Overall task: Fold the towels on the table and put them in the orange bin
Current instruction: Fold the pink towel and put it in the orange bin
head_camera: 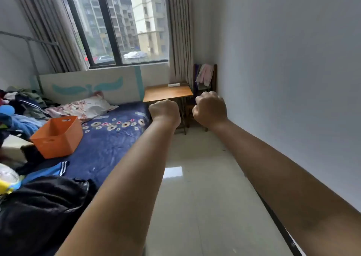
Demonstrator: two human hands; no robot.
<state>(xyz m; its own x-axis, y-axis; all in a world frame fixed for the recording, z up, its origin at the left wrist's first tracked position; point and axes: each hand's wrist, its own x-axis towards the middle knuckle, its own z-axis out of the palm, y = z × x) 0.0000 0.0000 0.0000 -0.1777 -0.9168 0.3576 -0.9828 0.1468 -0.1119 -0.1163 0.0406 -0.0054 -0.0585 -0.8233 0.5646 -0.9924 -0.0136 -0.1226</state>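
Left grip point(165, 110), right grip point(210, 107): empty fists
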